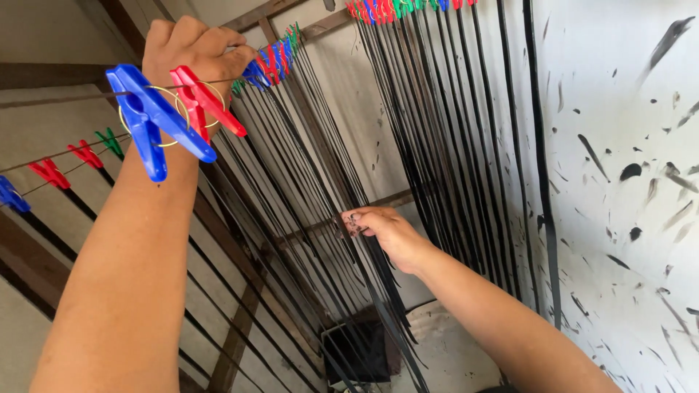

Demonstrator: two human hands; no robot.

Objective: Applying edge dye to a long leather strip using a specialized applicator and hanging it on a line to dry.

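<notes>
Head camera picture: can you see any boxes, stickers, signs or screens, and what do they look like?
None in view.
Left hand: up at a wire, by a blue peg and a red peg.
Right hand: pinching thin black strips hanging from pegs.
White wall, right: black smears only.

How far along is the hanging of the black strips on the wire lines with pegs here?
Done: many long black strips already hang from coloured plastic pegs on the far line. In hand: the left hand is up at the thin wire line by a blue peg and a red peg; the right hand pinches one strip. Left: cannot tell.
</notes>
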